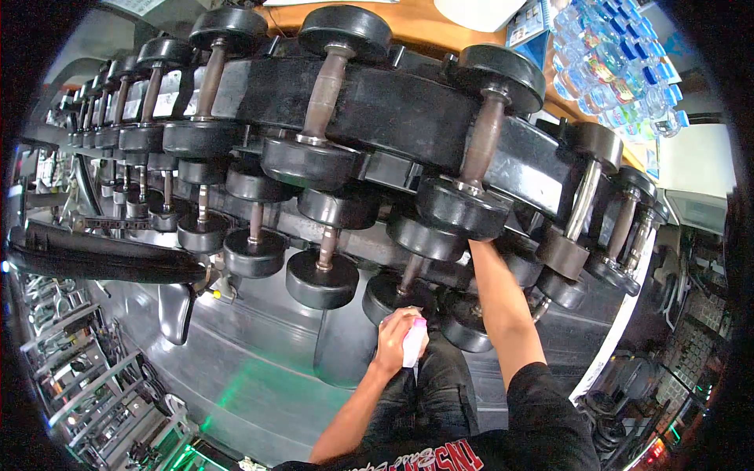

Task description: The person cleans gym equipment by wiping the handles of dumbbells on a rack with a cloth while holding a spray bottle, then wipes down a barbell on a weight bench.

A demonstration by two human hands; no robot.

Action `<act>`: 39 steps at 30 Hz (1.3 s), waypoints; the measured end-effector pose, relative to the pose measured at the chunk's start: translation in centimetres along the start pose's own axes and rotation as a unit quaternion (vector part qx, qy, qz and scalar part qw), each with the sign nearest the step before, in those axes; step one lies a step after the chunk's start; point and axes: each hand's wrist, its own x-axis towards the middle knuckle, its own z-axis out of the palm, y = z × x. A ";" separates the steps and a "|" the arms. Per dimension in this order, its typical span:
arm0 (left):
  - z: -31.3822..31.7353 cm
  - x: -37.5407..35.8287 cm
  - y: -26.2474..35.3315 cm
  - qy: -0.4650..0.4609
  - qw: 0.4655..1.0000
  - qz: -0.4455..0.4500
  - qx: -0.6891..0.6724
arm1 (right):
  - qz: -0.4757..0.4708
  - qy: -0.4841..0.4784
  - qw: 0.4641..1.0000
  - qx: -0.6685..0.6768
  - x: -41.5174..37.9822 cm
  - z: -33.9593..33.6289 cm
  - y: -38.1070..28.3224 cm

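My left hand is closed around a small white bottle with a pink top. It is in front of the lower row, near the end of a black dumbbell. My right forearm reaches up into the rack between the two rows. My right hand is hidden behind the lower head of an upper-row dumbbell, so its fingers and anything in them do not show. The upper-row dumbbells have black round heads and worn brownish metal handles, like the neighbouring dumbbell.
The black rack holds several dumbbells in two rows. Behind it, a wooden counter bears many water bottles at the right. A padded black bench stands at the left, on the dark floor.
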 end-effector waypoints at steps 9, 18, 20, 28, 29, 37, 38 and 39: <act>0.3 -0.6 0.5 0.014 1.000 -0.023 0.000 | -0.042 -0.046 0.998 0.018 -2.8 -2.9 1.5; 0.9 -0.6 0.6 0.039 0.999 0.024 0.022 | -0.058 -0.043 0.997 0.019 0.1 -1.3 -0.8; 1.0 -0.3 0.9 0.035 0.999 0.021 0.022 | -0.067 -0.053 0.996 0.020 -0.1 -1.9 -0.5; 0.7 -0.7 1.0 0.029 0.999 -0.011 0.025 | -0.072 -0.084 0.993 0.038 -1.9 -5.9 2.9; 0.8 -0.8 1.0 0.031 0.999 -0.013 0.027 | -0.075 -0.079 0.993 0.036 -1.4 -5.1 2.0; 1.1 -0.9 1.3 0.030 0.999 0.002 0.027 | -0.187 -0.150 0.968 0.073 -1.0 -1.9 -4.5; 1.1 -0.8 1.3 0.032 0.999 0.002 0.025 | -0.217 -0.176 0.956 0.091 -1.9 -2.1 -4.5; 1.0 -0.6 1.4 0.035 0.999 0.015 0.029 | -0.252 -0.207 0.939 0.113 -3.1 -2.5 -4.3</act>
